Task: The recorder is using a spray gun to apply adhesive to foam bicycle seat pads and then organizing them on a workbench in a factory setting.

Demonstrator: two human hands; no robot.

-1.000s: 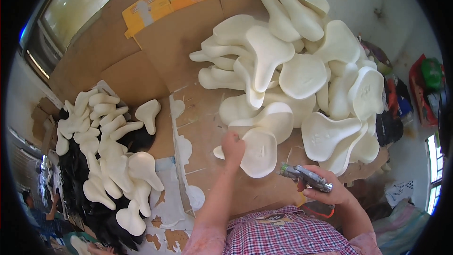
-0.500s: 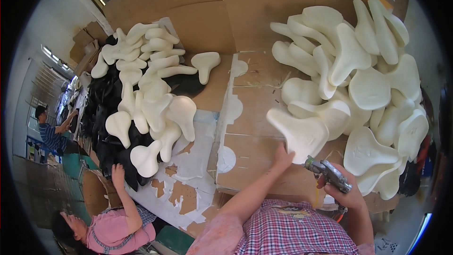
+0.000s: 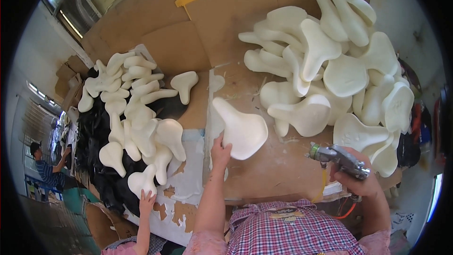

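Observation:
A cream-white foam bicycle saddle pad point(image 3: 244, 132) is gripped at its lower left edge by my left hand point(image 3: 221, 155), thumb on its upper face. The pad is held over the cardboard-covered table point(image 3: 283, 170), its narrow nose pointing up and left. My right hand point(image 3: 361, 182) is wrapped round a metal spray gun point(image 3: 344, 159), whose green-ringed nozzle faces left, apart from the pad. A yellow hose point(image 3: 324, 182) hangs below the gun. To the right lies a large heap of similar saddle pads point(image 3: 347, 75).
A second pile of saddle pads point(image 3: 144, 132) lies at the left, partly on black covers point(image 3: 94, 137). A co-worker's hand point(image 3: 147, 202) touches the nearest pad there. Cardboard panels point(image 3: 236, 23) stand behind the table. Farther left sits another person point(image 3: 47, 167).
My left hand has carried the saddle pad leftward, away from the right heap. The spray gun stays in my right hand. The co-worker's hand has moved from the black covers onto a pad.

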